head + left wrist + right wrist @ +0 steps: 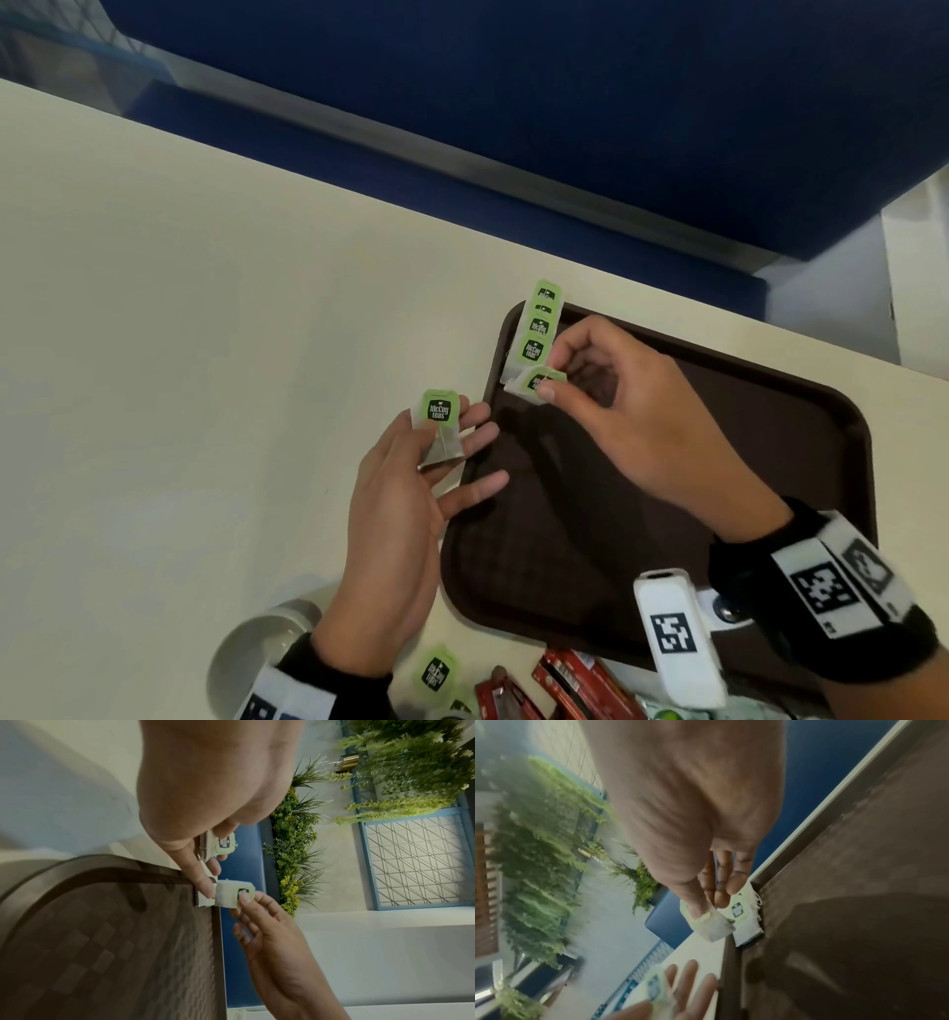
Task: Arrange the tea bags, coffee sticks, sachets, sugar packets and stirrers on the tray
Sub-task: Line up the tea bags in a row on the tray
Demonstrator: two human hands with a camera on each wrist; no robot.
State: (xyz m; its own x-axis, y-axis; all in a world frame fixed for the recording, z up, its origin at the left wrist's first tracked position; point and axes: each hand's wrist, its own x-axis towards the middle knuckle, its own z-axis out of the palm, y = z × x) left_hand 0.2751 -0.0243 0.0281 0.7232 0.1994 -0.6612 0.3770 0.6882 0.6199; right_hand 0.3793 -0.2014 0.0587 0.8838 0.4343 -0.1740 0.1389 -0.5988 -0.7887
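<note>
**Tea bags lined up at the tray's far corner**

The right hand (624, 411) pinches a tea bag (534, 383) over the tray (801, 462), at 6 o'clock of the row (539, 329) overlapping its corner. The left hand (405, 503) holds a second bag (440, 429) under its thumb, at 9 o'clock of the tray. Red sticks (580, 683), another green bag (435, 674) and a cup (257, 652) lie at 6 o'clock.

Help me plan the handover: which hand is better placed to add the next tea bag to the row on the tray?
Right. The right hand pinches a tea bag right at the row in the tray corner; the left hand holds its bag over the table.
</note>
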